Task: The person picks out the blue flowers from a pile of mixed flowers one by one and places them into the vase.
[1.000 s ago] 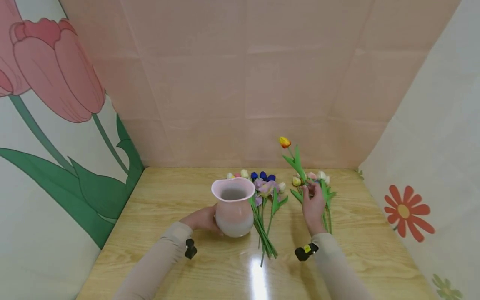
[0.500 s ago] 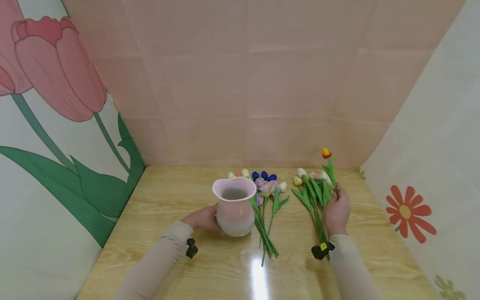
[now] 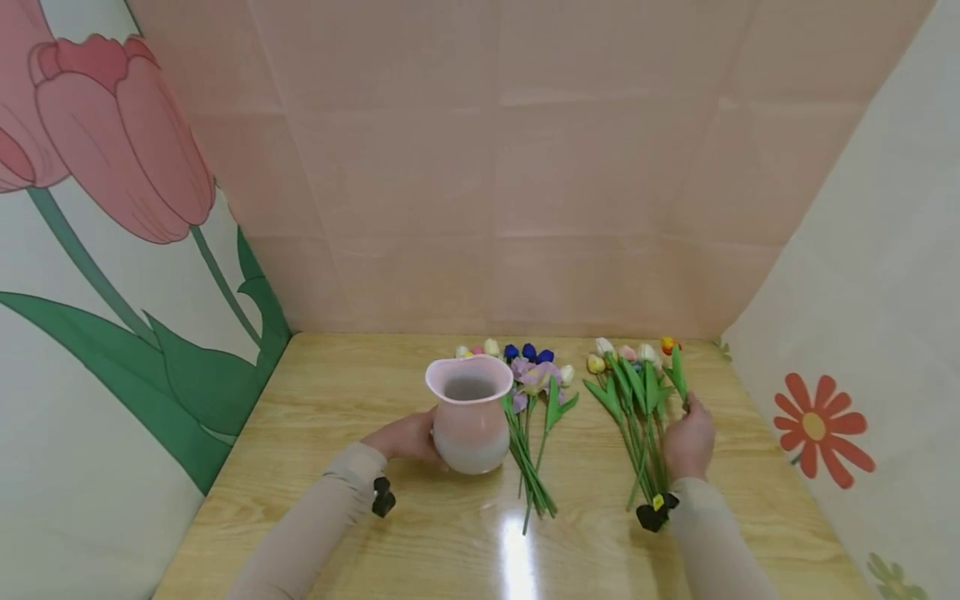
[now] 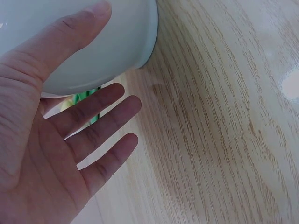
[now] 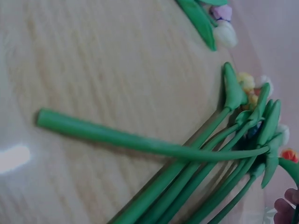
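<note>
A pink-and-white vase (image 3: 471, 437) with a wavy rim sits left of the table's middle. My left hand (image 3: 408, 437) holds its left side; in the left wrist view the thumb (image 4: 70, 32) lies on the vase wall, while the other fingers extend below it, fairly straight. On the right, my right hand (image 3: 690, 442) pinches an orange-yellow tulip (image 3: 669, 346) by its upper stem, just below the leaf. That tulip is low at the right side of a bunch of tulips (image 3: 633, 392). Only the fingertips (image 5: 282, 214) show at the right wrist view's corner.
Another group of flowers (image 3: 532, 379), with blue, lilac and white blooms, lies right beside the vase, stems toward me. Loose green stems (image 5: 154, 144) cross on the wooden table (image 3: 345, 375). A pink backdrop (image 3: 480, 167) rises behind the table's far edge.
My right hand has carried the orange-yellow tulip rightward and then down beside the right-hand bunch. The left hand and vase have stayed in place.
</note>
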`<state>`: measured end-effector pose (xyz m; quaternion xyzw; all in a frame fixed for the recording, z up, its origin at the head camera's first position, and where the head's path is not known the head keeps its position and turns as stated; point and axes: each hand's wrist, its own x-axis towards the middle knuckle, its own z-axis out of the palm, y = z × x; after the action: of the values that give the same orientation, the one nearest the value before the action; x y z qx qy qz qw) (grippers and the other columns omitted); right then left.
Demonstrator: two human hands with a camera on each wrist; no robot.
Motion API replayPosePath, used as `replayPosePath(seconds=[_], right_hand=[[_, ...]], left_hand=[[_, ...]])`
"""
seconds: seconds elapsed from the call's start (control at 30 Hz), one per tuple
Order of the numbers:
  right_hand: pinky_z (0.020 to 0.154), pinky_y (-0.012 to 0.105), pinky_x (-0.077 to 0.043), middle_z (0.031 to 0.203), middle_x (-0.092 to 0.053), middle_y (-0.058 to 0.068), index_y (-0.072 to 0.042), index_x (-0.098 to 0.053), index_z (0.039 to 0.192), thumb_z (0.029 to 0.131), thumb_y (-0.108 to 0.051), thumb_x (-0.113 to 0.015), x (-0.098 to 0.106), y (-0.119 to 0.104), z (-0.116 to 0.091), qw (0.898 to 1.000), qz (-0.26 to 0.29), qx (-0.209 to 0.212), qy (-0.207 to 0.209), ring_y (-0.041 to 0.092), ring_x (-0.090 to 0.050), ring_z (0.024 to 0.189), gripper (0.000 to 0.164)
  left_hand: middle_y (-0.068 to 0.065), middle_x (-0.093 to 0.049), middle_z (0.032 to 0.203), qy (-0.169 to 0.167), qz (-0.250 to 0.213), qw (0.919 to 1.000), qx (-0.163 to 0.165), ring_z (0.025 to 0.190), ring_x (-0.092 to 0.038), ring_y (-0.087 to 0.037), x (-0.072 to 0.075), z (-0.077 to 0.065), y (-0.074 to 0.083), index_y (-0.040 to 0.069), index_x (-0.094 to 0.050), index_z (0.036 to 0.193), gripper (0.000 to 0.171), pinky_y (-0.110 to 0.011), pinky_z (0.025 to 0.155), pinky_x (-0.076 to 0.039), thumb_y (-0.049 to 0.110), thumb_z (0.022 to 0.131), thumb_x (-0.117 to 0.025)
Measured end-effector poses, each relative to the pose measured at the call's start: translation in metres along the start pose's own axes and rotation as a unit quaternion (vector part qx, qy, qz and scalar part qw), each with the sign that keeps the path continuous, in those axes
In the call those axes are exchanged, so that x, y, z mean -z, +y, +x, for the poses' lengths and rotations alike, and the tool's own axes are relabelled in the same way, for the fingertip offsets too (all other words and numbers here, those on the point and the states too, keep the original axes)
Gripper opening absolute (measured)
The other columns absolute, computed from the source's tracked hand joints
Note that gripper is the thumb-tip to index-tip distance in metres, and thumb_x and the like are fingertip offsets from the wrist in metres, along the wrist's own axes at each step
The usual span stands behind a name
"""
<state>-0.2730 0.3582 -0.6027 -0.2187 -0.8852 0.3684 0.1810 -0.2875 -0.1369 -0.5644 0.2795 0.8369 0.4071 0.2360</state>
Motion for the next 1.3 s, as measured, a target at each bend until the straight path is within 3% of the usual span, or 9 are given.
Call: replayPosePath(seconds=[0.17,0.43,0.67,0.87,1.03,1.3], right_hand=[[0.099,0.058,-0.039,0.138,-0.048,0.028,-0.004,-0.026,0.152,0.095,0.003,-0.033,-0.003,0.011,-0.004,0.999,-0.025,-0.001,-0.025,0.047,-0.046,0.123,0.057],[0.101,0.060,-0.037,0.140,-0.044,0.031,0.002,-0.033,0.147,0.093,0.004,-0.034,-0.008,0.018,-0.009,0.997,-0.070,0.017,-0.041,0.050,-0.043,0.125,0.054],[0.088,0.062,-0.043,0.124,-0.049,0.037,0.003,-0.038,0.143,0.099,-0.002,-0.034,-0.015,0.024,-0.010,0.992,-0.113,0.019,-0.061,0.054,-0.050,0.111,0.045],[0.083,0.065,-0.042,0.125,-0.049,0.036,0.000,-0.035,0.146,0.096,-0.003,-0.032,-0.014,0.022,-0.013,0.984,-0.162,0.024,-0.074,0.056,-0.050,0.106,0.050],[0.083,0.067,-0.041,0.130,-0.048,0.034,0.000,-0.038,0.144,0.096,-0.010,-0.036,-0.013,0.017,-0.016,0.982,-0.175,0.034,-0.059,0.056,-0.049,0.108,0.050],[0.090,0.070,-0.036,0.142,-0.040,0.031,-0.002,-0.035,0.147,0.098,-0.020,-0.040,-0.020,0.001,-0.016,0.985,-0.170,0.037,-0.016,0.055,-0.044,0.117,0.052]], left_hand=[[-0.003,-0.045,0.147,-0.001,-0.006,1.0000,0.004,0.129,-0.047,-0.020,0.000,-0.002,0.002,0.020,-0.030,0.149,0.105,-0.042,0.109,-0.035,0.016,0.064,-0.091],[-0.004,-0.045,0.147,-0.001,-0.002,0.9999,0.011,0.128,-0.048,-0.020,0.000,-0.002,0.002,0.020,-0.030,0.149,0.104,-0.042,0.109,-0.035,0.015,0.065,-0.090],[-0.004,-0.047,0.146,0.000,0.001,0.9999,0.012,0.125,-0.050,-0.019,0.000,-0.001,0.001,0.019,-0.031,0.149,0.103,-0.040,0.107,-0.038,0.016,0.065,-0.090],[-0.004,-0.048,0.144,0.001,0.001,1.0000,0.006,0.123,-0.051,-0.019,0.001,-0.001,0.001,0.019,-0.032,0.148,0.101,-0.041,0.106,-0.039,0.016,0.065,-0.090],[-0.001,-0.047,0.145,0.002,0.008,0.9999,0.012,0.126,-0.049,-0.018,0.001,0.000,0.001,0.022,-0.032,0.148,0.102,-0.040,0.108,-0.037,0.016,0.065,-0.090],[-0.004,-0.048,0.144,0.001,0.000,1.0000,0.000,0.124,-0.050,-0.019,0.000,0.000,0.000,0.019,-0.032,0.148,0.100,-0.040,0.105,-0.040,0.015,0.066,-0.089]])
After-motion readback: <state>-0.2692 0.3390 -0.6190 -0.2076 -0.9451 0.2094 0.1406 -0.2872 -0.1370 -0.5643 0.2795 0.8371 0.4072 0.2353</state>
